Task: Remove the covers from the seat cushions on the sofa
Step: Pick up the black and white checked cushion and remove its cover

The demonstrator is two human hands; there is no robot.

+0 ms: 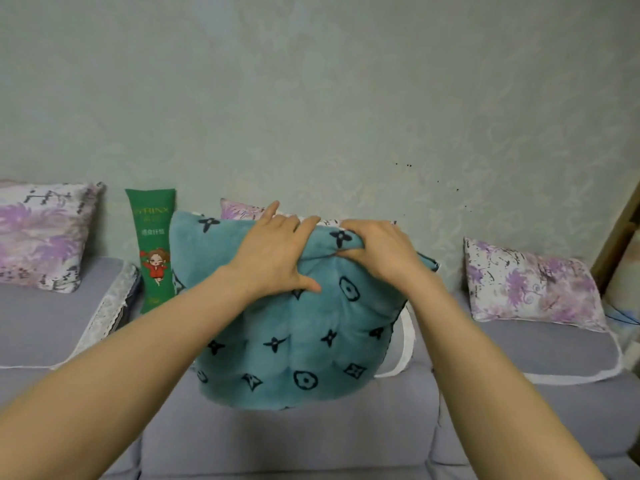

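A plush teal cushion (298, 341) with black flower and diamond marks is lifted off the grey sofa (277, 438), its lower edge hanging free. My left hand (273, 252) lies over its top edge with the thumb pressed into the front. My right hand (377, 251) pinches a bunched fold of the teal cover at the top, just right of the left hand. A white strap (405, 344) dangles from the cushion's right side.
Purple-flowered pillows lean on the sofa back at the left (41, 233), behind the cushion (242, 210) and at the right (530, 289). A long green pillow (152, 251) with a cartoon figure stands against the wall. A lace-edged grey seat cushion (69, 317) lies at left.
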